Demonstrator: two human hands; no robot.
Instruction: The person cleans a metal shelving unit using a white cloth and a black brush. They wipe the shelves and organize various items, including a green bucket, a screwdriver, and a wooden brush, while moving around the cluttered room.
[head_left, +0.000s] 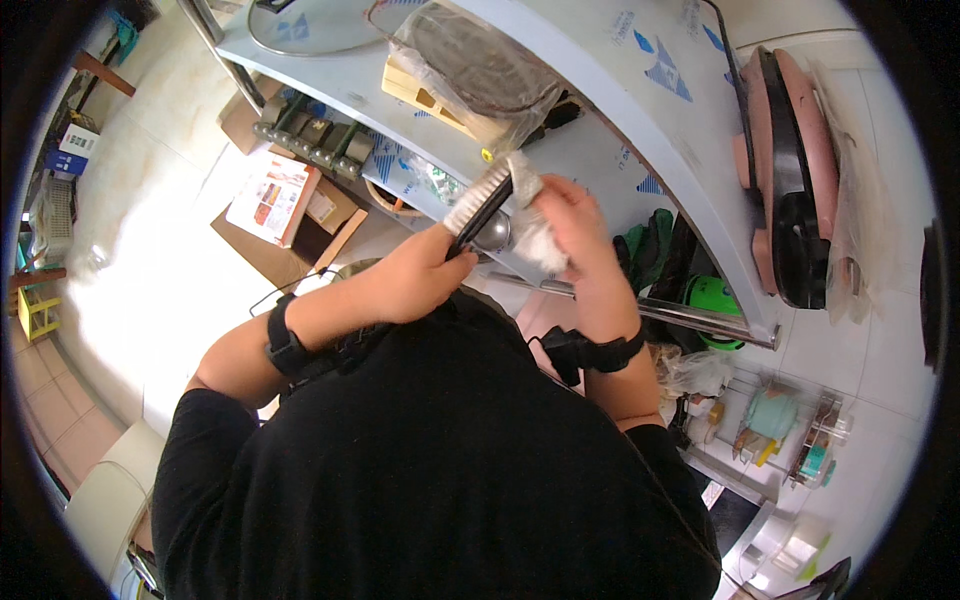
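Observation:
My left hand (424, 274) grips the dark handle end of a brush (484, 214) with pale bristles along one side. The brush slants up and to the right in front of the metal shelf. In my right hand (574, 221) is a whitish cloth (536, 232), bunched and partly hidden by the fingers. The cloth's upper part lies against the far end of the brush. Slight blur covers the right fingers.
A metal shelf unit (675, 127) stands ahead, holding a plastic-wrapped round item (480, 60). A pink and black appliance (787, 180) is at right. Cardboard boxes (322, 206) lie on the floor at left. A wire rack (772, 427) with kitchen items hangs lower right.

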